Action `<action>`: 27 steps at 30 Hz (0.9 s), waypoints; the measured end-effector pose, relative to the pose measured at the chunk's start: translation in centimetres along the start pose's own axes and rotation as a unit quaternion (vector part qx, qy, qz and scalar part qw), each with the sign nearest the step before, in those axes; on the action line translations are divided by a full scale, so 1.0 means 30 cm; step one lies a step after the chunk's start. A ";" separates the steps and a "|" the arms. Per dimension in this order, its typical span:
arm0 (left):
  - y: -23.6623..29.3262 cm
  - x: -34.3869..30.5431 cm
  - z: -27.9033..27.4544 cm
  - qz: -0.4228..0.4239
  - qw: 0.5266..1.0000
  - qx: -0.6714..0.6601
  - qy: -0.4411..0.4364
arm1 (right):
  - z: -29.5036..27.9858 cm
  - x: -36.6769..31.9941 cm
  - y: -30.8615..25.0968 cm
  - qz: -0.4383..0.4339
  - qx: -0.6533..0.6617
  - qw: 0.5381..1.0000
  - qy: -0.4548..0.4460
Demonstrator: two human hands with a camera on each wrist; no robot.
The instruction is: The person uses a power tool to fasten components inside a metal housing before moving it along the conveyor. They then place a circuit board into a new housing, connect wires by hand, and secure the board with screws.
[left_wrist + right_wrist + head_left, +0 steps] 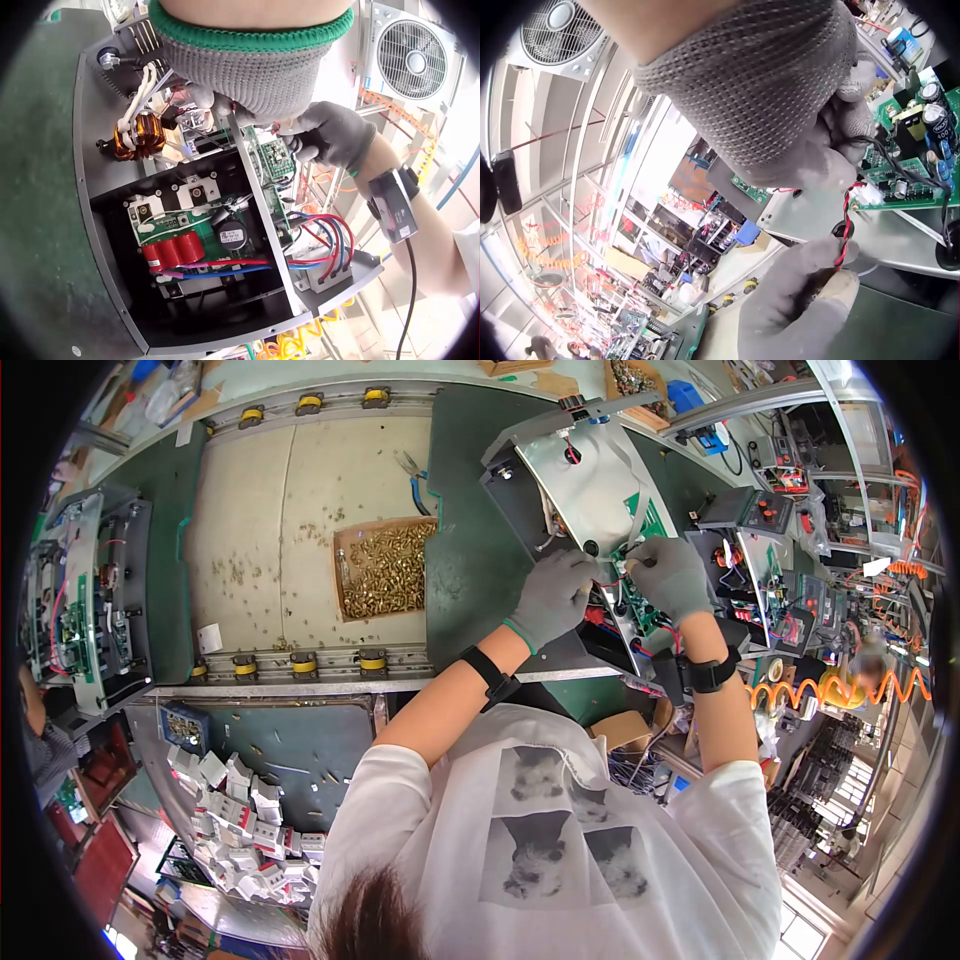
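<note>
In the head view, my gloved left hand (555, 595) and gloved right hand (672, 575) work close together over an open electrical unit with a metal plate (590, 480). The left thumb and fingers pinch a twisted red and black wire (846, 225), seen in the right wrist view. That wire runs up to a white connector (868, 194) at the edge of a green circuit board (911, 196). Curled fingers of the right hand grip the wire's upper end beside this connector, partly hidden by the glove. A black cable (892, 159) passes by those fingers. Red capacitors (172, 253) sit inside the housing (112, 255).
Left of the unit lies a shallow box of brass-coloured screws (385, 570), with loose ones scattered around it. Blue-handled pliers (416, 488) lie behind. Another opened unit (755, 580) stands at the right, and white breakers (240, 820) are piled lower left.
</note>
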State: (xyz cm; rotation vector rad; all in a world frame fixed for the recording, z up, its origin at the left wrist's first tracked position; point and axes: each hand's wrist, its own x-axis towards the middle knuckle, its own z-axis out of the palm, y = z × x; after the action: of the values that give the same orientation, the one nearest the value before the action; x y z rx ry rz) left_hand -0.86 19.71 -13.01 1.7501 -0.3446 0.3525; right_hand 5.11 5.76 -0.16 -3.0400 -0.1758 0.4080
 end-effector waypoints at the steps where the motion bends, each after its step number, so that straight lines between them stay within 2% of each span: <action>1: 0.001 -0.001 -0.001 0.005 1.000 0.005 0.008 | 0.001 -0.006 -0.004 0.010 0.003 1.000 0.001; 6: -0.014 -0.010 0.008 0.014 0.999 0.005 0.030 | 0.016 0.010 0.009 0.020 0.018 1.000 0.007; 8: -0.021 -0.012 0.013 0.013 1.000 0.008 0.020 | 0.006 0.036 0.027 0.094 0.128 0.985 -0.074; 12: -0.021 -0.018 0.016 0.017 0.999 0.011 0.037 | 0.015 0.063 0.040 0.102 0.118 0.984 -0.084; 14: -0.027 -0.015 0.015 0.009 0.999 -0.009 0.030 | 0.033 0.082 0.064 0.130 0.173 0.971 -0.105; 15: -0.025 -0.017 0.014 0.008 1.000 -0.011 0.027 | 0.034 0.073 0.056 0.133 0.173 0.970 -0.105; 17: -0.022 -0.011 0.014 0.002 1.000 -0.016 0.019 | 0.021 0.065 0.017 0.116 0.093 0.987 -0.061; 19: -0.016 -0.012 0.015 0.003 1.000 -0.023 0.015 | 0.016 0.070 0.018 0.131 0.104 0.983 -0.072; 21: -0.005 -0.010 0.002 0.009 1.000 -0.024 0.013 | 0.015 0.070 0.037 0.107 0.118 0.982 -0.099; 23: 0.016 -0.012 -0.014 -0.011 1.000 -0.016 0.001 | 0.020 0.074 0.081 0.088 0.143 0.982 -0.090; 25: 0.020 -0.019 -0.016 -0.008 1.000 -0.005 0.000 | 0.006 0.060 0.084 0.145 0.102 0.980 -0.095; 27: 0.018 -0.005 -0.020 -0.011 1.000 0.003 -0.004 | -0.045 0.031 -0.005 0.111 0.063 0.987 -0.096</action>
State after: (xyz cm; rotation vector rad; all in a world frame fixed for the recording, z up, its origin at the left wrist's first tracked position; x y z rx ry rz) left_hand -1.26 20.20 -12.47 1.7596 -0.3292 0.3314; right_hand 6.35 5.95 0.92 -2.9007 0.1739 0.6983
